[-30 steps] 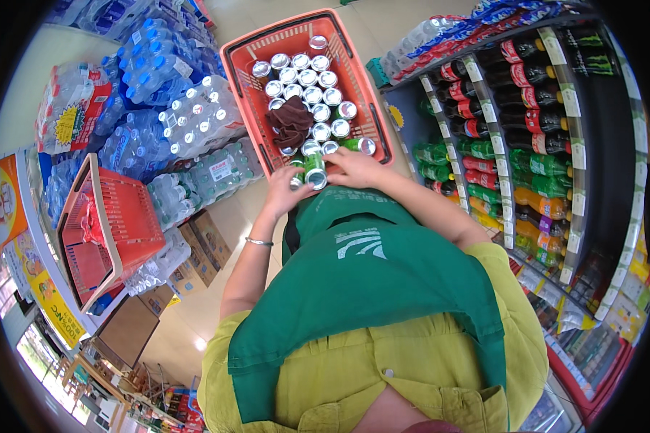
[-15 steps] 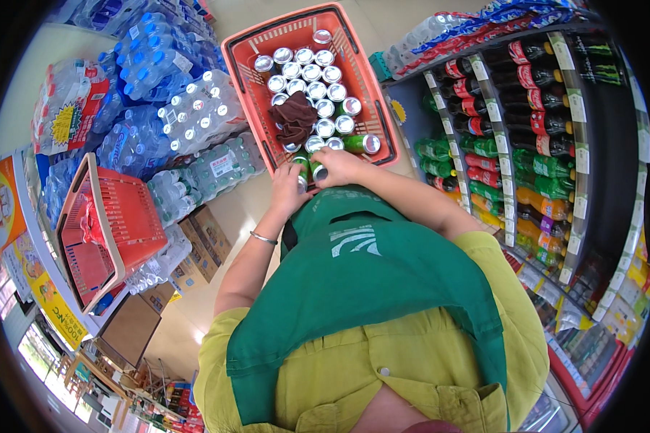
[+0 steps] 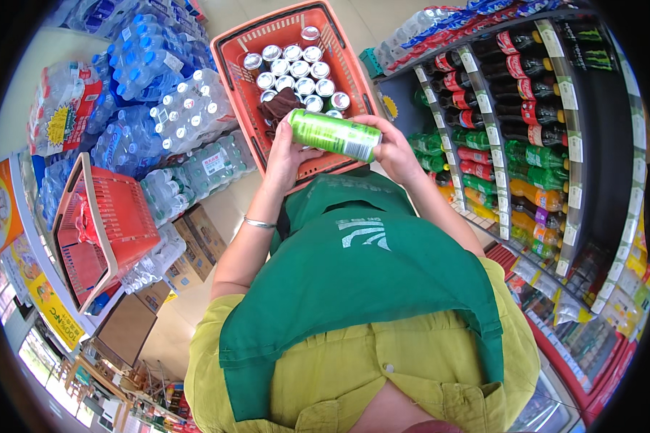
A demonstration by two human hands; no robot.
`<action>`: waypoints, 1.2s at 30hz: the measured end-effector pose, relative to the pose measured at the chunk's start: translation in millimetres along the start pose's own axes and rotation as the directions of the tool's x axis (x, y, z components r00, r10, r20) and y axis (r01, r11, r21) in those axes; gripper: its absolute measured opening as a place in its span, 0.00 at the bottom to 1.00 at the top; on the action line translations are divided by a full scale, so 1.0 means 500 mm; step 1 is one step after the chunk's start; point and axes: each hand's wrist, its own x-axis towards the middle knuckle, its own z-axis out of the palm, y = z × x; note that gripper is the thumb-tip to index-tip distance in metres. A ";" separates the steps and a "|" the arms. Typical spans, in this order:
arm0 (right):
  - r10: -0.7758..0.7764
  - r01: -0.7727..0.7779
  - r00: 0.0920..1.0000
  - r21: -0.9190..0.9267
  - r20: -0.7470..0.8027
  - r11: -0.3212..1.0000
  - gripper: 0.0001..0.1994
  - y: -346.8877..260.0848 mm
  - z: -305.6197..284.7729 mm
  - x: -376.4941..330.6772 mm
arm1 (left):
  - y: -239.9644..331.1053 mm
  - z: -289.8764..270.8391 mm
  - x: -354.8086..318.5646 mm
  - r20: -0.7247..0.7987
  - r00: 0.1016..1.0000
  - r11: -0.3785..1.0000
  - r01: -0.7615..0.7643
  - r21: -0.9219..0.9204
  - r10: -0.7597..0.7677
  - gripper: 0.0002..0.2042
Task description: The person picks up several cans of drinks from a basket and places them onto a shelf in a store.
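Left hand (image 3: 285,155) and right hand (image 3: 393,148) each grip an end of a green drink can (image 3: 334,134), held sideways above the orange basket (image 3: 242,65) of cans.

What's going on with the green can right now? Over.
Left hand and right hand both grip green can, held sideways. Orange basket of cans just beyond. Nothing blocking.

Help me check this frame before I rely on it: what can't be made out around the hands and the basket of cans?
Head view only:
- Near rim of the orange plastic basket: hidden by the hands and the green aluminium can.
- Left hand palm and right hand fingertips: behind that can.
- Cans under the dark brown cloth: covered.
- Bottle shelf far end: darkened by the fisheye rim.
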 end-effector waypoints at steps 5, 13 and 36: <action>0.064 -0.065 0.998 -0.019 -0.007 0.998 0.27 -0.063 0.041 -0.016 | 0.023 0.031 -0.006 -0.035 0.999 0.999 -0.025 0.048 0.027 0.20; 0.089 -0.088 0.996 0.092 -0.002 0.992 0.27 -0.081 0.039 -0.031 | 0.034 0.057 -0.028 -0.064 0.996 0.984 -0.051 0.169 0.062 0.20; 0.332 -0.347 0.935 0.144 0.122 0.927 0.24 -0.079 0.025 -0.039 | 0.089 0.106 -0.027 0.078 0.935 0.899 -0.355 0.257 0.346 0.29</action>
